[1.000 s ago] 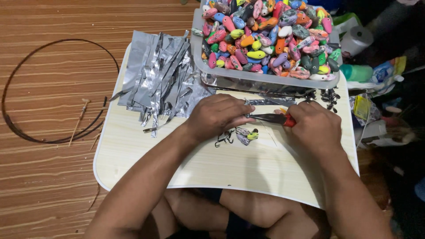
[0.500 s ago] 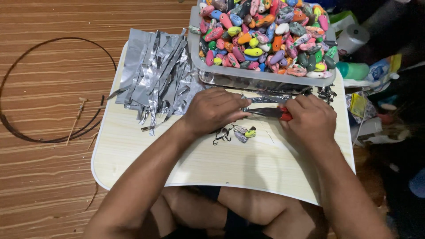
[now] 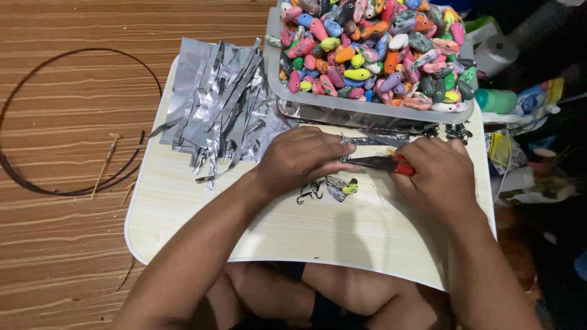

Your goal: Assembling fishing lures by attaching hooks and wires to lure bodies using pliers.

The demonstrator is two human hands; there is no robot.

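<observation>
Pliers (image 3: pixel 382 162), red-handled, lie nearly level above the desk (image 3: pixel 183 208), a little behind its middle. Long axis runs roughly parallel to the desk's far edge; nose points toward the left hand, red grips sit inside the right.

Right hand (image 3: pixel 437 177) is curled around the grips, fingers pressed together on them. Left hand (image 3: pixel 302 157) is bunched, fingertips pinched at the plier nose on something small; what it is cannot be made out, it is hidden under the fingers.

Judged step: a fitting operation on a small metal part held at the nose, mid-squeeze or mid-bend. Next move would call for a steady left pinch and a short, controlled turn or squeeze by the right, with the nose kept aligned on the part.

Just in front of the left hand, on the desk: a small fishing lure (image 3: pixel 341 188), grey with a yellow-green end, hooks (image 3: pixel 307 194) beside it toward the left edge.

Far left corner: heap of silver foil strips (image 3: pixel 214 104). Far right corner: clear tray (image 3: pixel 318 104) piled with coloured lure bodies (image 3: pixel 373 52).

On the wooden floor (image 3: pixel 67 244), beyond the left edge: a loop of dark wire (image 3: pixel 21 177).
</observation>
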